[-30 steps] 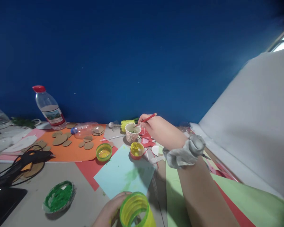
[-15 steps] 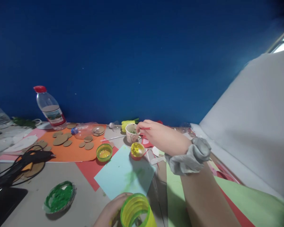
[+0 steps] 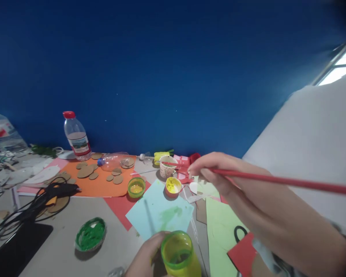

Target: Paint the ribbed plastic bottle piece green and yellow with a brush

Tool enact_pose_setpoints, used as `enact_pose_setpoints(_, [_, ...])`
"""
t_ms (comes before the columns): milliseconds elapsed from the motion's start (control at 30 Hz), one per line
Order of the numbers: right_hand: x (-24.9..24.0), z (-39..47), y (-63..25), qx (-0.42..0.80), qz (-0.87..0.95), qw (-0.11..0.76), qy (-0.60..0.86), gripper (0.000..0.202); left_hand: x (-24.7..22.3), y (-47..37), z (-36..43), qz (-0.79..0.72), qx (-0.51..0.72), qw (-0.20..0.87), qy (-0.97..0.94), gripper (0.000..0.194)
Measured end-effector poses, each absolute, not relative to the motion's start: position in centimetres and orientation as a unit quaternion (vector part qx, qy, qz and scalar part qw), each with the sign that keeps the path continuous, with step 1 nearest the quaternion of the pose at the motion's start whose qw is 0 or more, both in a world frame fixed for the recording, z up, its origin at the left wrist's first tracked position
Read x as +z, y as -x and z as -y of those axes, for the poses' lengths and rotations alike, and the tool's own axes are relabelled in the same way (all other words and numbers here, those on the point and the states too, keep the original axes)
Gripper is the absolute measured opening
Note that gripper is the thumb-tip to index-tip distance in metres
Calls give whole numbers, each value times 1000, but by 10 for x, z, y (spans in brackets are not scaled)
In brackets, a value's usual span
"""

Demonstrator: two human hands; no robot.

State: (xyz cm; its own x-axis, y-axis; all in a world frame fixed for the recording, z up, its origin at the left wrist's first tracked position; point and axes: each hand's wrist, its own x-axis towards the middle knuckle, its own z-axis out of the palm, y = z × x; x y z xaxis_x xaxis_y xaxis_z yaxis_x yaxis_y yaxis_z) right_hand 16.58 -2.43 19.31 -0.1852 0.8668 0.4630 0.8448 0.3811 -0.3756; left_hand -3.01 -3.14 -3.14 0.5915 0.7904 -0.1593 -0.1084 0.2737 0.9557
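My right hand (image 3: 242,200) pinches a red-handled paintbrush (image 3: 276,179), its thin end pointing left over the rim of a patterned paper cup (image 3: 167,171). In front of that cup sits a small red-sided cup (image 3: 173,187) with yellow paint. At the bottom, my left hand (image 3: 145,254) is wrapped round a translucent yellow-green container (image 3: 184,267), open end up; some of its fingers are hidden. The container stands in front of a light blue sheet (image 3: 152,206) smeared with green. A shallow green-rimmed dish (image 3: 136,188) holds something yellow-orange.
Left are a foil-like dish of green paint (image 3: 90,234), black cables (image 3: 31,207) and a dark flat device (image 3: 23,246). Cardboard discs (image 3: 85,171), an orange sheet (image 3: 100,188) and a red-capped bottle (image 3: 77,138) lie behind. Right are green paper (image 3: 219,238) and scissors (image 3: 240,232).
My right hand has come back from the paper cup, to the right and closer, with the brush now plainly in view. The view has shifted slightly left; my left hand keeps holding the container.
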Motion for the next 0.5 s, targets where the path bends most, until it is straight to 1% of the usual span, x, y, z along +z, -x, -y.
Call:
enact_pose_setpoints(67, [195, 14, -164, 51, 745, 354, 563, 29, -29, 26, 31, -297, 319, 741, -510, 73])
enact_pose_setpoints(133, [188, -5, -164, 118, 712, 434, 539, 30, -25, 22, 30, -253, 338, 765, -487, 71])
enact_pose_setpoints(200, [172, -23, -167, 183, 630, 549, 517, 31, -20, 19, 28, -212, 344, 791, -459, 65])
enact_pose_setpoints(267, [147, -34, -173, 243, 518, 646, 505, 30, -14, 19, 25, -184, 339, 809, -443, 55])
enact_pose_setpoints(367, [103, -31, -186, 226, 458, 703, 495, 34, -8, 19, 21, -184, 344, 805, -447, 48])
enact_pose_setpoints(500, [52, -10, -203, 201, 359, 752, 514, 36, -6, 19, 18, -223, 353, 800, -430, 53])
